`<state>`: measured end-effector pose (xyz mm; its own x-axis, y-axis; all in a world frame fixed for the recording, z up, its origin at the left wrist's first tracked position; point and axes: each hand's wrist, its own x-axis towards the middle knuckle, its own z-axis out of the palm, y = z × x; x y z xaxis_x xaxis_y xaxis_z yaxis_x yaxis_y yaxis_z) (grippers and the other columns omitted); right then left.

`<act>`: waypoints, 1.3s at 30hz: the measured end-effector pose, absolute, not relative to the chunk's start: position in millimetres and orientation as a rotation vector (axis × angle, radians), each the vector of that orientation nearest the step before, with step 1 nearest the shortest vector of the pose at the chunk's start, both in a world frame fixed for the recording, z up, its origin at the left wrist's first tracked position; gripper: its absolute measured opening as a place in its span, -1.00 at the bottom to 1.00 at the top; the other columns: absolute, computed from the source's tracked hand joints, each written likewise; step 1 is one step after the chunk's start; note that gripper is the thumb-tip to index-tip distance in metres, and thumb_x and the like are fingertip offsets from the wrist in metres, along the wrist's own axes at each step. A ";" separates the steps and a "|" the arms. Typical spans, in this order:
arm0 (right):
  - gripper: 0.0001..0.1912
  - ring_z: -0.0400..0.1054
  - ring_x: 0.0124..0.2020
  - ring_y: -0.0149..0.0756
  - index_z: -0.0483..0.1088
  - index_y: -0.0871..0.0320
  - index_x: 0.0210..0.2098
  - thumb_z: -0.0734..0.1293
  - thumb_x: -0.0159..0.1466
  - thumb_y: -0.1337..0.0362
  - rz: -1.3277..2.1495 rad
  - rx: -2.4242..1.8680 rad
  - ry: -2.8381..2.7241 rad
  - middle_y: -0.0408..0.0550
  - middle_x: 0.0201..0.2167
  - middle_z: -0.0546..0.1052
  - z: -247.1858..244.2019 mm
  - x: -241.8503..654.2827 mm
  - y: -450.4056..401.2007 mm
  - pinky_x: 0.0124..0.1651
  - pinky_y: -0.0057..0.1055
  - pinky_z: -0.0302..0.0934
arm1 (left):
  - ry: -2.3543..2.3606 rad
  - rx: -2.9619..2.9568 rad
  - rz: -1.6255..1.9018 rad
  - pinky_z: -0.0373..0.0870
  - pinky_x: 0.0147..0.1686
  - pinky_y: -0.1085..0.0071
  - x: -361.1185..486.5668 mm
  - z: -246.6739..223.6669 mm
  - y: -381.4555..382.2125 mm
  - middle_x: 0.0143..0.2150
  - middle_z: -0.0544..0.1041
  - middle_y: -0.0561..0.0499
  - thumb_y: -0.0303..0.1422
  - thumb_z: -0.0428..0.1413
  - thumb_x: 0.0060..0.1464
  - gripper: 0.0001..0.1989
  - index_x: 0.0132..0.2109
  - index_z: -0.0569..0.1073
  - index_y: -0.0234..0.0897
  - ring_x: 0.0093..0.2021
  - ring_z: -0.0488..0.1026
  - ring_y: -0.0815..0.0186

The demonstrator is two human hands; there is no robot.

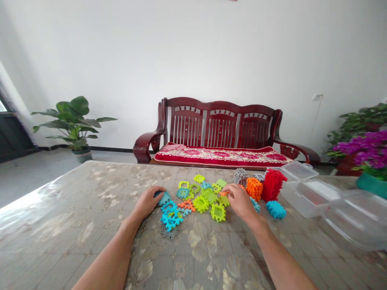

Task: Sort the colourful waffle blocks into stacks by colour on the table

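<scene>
Loose plastic interlocking tiles with notched edges lie in a spread on the table. My left hand (148,201) is at the left of the spread, its fingers closed on the edge of a blue tile (164,198). My right hand (241,202) pinches a small orange tile (223,193) above the right side. Between the hands are lime green tiles (200,204), another orange tile (186,205) and a blue-and-green one (183,193). Several blue tiles (171,219) overlap nearer to me, with a grey tile (169,231) partly under them.
Stacks of red (273,185), orange (254,189), grey (240,177) and blue tiles (276,210) stand right of my right hand. Clear plastic boxes (311,197) sit beyond them. Purple flowers (367,147) are at the right edge. A wooden bench (219,125) stands behind the table (90,225).
</scene>
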<state>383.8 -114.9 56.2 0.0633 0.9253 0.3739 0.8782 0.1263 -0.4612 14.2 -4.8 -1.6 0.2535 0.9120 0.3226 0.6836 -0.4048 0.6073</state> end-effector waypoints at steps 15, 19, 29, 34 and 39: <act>-0.74 0.35 0.01 -0.08 0.50 0.14 -0.08 0.22 0.32 0.33 -0.252 -2.168 -1.995 0.07 -0.11 0.59 47.3 372.1 -112.0 0.06 -0.25 0.11 | 1.473 2.187 0.906 0.40 0.04 0.25 13.5 -3.7 -3.1 -0.14 0.65 -0.03 -0.21 0.02 0.04 -0.68 -0.17 0.59 -0.19 -0.07 0.54 0.13; -0.71 0.35 0.01 -0.05 0.49 0.17 -0.07 0.18 0.34 0.37 -0.314 -2.239 -2.022 0.09 -0.15 0.60 46.1 373.5 -109.8 0.02 -0.22 0.10 | 1.472 2.193 0.912 0.41 0.03 0.25 13.3 -4.1 -3.3 -0.14 0.64 -0.04 -0.21 0.02 0.04 -0.69 -0.17 0.58 -0.19 -0.08 0.54 0.13; -0.74 0.36 -0.05 -0.13 0.52 0.10 -0.09 0.23 0.32 0.35 -0.373 -2.181 -1.951 0.04 -0.20 0.61 47.1 378.0 -110.4 -0.04 -0.31 0.10 | 1.470 2.202 0.894 0.41 0.02 0.25 13.9 -1.5 -4.2 -0.13 0.64 -0.04 -0.22 0.01 0.04 -0.68 -0.17 0.59 -0.20 -0.08 0.54 0.13; -0.75 0.40 -0.14 -0.16 0.53 0.07 -0.07 0.28 0.32 0.27 -0.477 -2.268 -1.657 -0.01 -0.24 0.62 61.9 405.7 -113.5 -0.15 -0.36 0.12 | 1.471 2.212 0.884 0.40 0.02 0.27 13.3 -2.6 -3.2 -0.13 0.64 -0.04 -0.20 0.01 0.06 -0.67 -0.16 0.58 -0.21 -0.07 0.54 0.14; -0.71 0.43 -0.13 -0.10 0.54 0.05 -0.04 0.26 0.32 0.25 -0.477 -2.397 -1.541 0.05 -0.24 0.62 64.3 426.9 -117.6 -0.22 -0.33 0.16 | 1.467 2.210 0.900 0.41 0.01 0.26 14.4 -2.0 -3.1 -0.15 0.64 -0.03 -0.21 0.01 0.05 -0.68 -0.18 0.59 -0.19 -0.09 0.54 0.14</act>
